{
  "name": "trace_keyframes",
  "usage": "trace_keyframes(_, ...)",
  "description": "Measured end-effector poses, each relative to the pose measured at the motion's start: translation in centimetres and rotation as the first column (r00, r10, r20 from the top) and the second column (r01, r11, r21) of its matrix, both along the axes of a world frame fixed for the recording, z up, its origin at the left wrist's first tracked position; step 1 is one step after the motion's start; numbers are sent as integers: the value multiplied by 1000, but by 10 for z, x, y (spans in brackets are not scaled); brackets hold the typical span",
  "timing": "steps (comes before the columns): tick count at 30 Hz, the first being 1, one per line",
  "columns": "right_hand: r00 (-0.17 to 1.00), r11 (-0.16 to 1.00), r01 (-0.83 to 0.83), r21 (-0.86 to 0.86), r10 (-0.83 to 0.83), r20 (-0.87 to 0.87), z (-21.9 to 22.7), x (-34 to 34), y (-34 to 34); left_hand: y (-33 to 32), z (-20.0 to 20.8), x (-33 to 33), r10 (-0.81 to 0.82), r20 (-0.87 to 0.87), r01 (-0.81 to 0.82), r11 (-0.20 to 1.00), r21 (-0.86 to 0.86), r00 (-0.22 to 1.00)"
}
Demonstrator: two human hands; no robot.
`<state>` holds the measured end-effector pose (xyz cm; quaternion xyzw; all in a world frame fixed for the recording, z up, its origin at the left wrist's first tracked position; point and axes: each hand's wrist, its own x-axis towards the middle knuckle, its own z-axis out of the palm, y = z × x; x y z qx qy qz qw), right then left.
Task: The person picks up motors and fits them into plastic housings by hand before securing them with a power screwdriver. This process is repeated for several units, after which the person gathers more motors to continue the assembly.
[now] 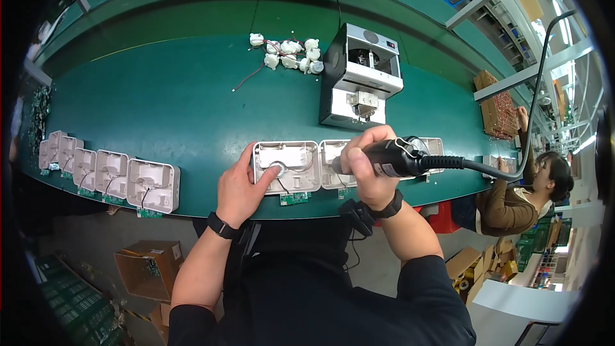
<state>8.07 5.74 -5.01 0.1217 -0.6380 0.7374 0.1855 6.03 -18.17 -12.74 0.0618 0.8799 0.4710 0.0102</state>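
Note:
A white plastic housing [306, 181] lies open side up on the bench in front of me, with a green circuit board [295, 199] hanging out at its near edge. My left hand [237, 193] grips its left side, the thumb pressing on a small round part [278, 167] inside. In my right hand [373, 186] is a black corded electric screwdriver [388, 158], its front end pointing left over a second white housing [330, 152]. The screwdriver's tip is not visible. Another housing [435, 145] shows partly behind the screwdriver.
Several similar housings [154, 186] line the bench's left side. Beyond my hands, small white round parts [289, 47] with red wires lie beside a black-and-silver machine [334, 86]. The screwdriver's cable [493, 170] loops right. A co-worker [512, 208] sits at the right.

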Motion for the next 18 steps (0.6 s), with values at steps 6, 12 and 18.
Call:
trace_keyframes(6,998,985,-56,162,51,37,12,-1,10,3,-1,1,-14,-37,16,999,28,999)
trace_keyframes(12,975,997,48,-55,-59,-214,67,-26,34,4,12,-1,-29,68,33,998,-57,997)
trace_keyframes(18,940,964,260,57,-239,-242,72,-64,48,26,18,-1,-90,96,96,994,-59,991)
